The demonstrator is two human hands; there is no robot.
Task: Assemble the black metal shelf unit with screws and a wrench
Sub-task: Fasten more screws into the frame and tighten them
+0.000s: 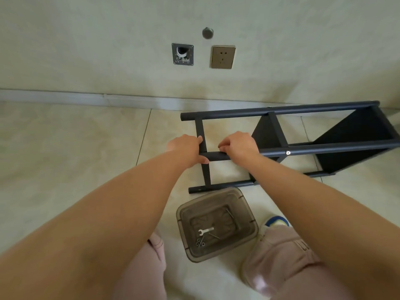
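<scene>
The black metal shelf unit (303,146) lies on its side on the pale tiled floor (75,148), close to the wall. Both hands are on its near round tube — the left hand (186,149) wraps the tube's end where a crossbar meets it, and the right hand (238,146) curls its fingers over the tube just beside. Below the frame sits a clear brown plastic bin (216,224) holding a small silver wrench (205,231) and a few screws (200,242).
</scene>
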